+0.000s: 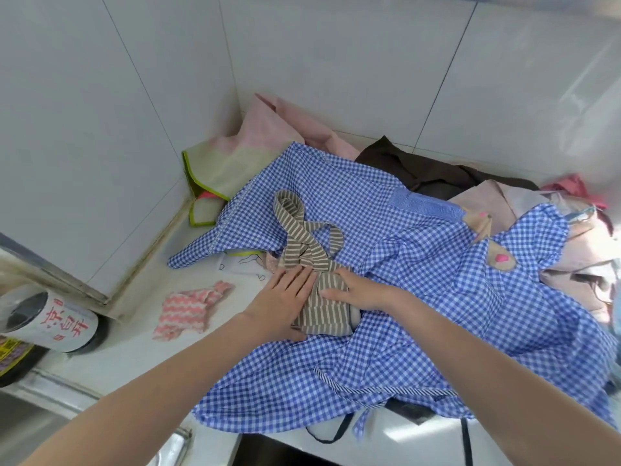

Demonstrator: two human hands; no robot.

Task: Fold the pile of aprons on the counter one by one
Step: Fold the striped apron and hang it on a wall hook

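A small folded apron with brown and white stripes [321, 307] lies on top of a spread blue gingham apron [420, 280]; its striped straps [302, 230] trail away toward the wall. My left hand [285, 297] lies flat on the left side of the striped bundle, fingers straight. On the bundle's right side my right hand [356, 290] presses down, fingers pointing left. Behind the gingham lie more aprons: a pink and green one [235, 163] in the corner, a dark brown one [420, 169] and pale pink ones [504, 200] at the right.
White tiled walls meet in a corner at the back left. A pink and white wavy cloth [188, 307] lies on the white counter [134, 348]. A jar with red characters [50, 321] stands at the left edge. A sink rim [100, 408] runs along the lower left.
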